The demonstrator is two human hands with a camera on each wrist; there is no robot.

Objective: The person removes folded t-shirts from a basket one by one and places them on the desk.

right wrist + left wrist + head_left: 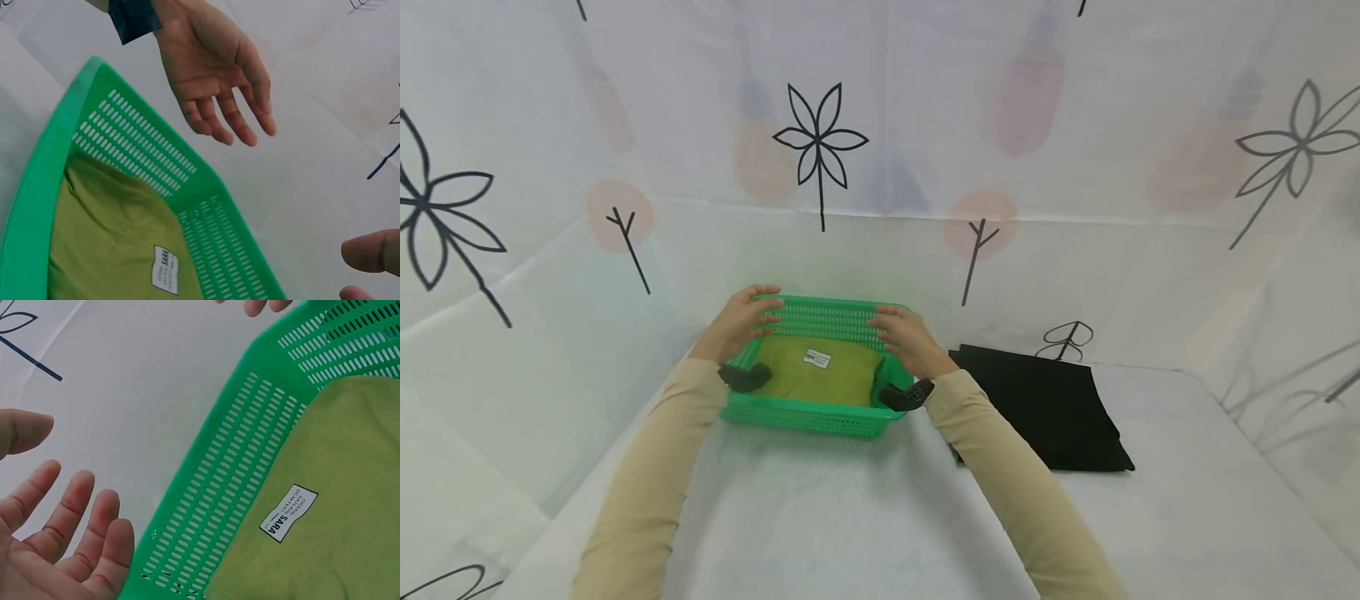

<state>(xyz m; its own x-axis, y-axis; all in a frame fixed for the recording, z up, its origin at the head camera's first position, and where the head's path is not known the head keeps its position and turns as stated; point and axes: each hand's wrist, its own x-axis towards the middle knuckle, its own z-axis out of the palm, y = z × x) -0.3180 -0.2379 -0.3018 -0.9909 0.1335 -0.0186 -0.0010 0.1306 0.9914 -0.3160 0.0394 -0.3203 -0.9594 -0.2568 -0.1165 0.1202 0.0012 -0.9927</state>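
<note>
A green plastic basket with slotted sides stands on the white-covered table. Inside lies a folded olive-green cloth, its white printed label facing up. Over the basket's left end is my left hand, fingers spread and holding nothing; the left wrist view shows its palm beside the basket wall. My right hand hovers over the right end, fingers loosely bent with nothing in them. In the right wrist view the left hand appears beyond the basket, palm showing, and only fingertips of the right hand show at the edge.
A folded black cloth lies on the table right of the basket, partly behind my right forearm. White sheeting with flower and tree drawings hangs behind and at the sides. Dark straps with camera mounts sit at both wrists.
</note>
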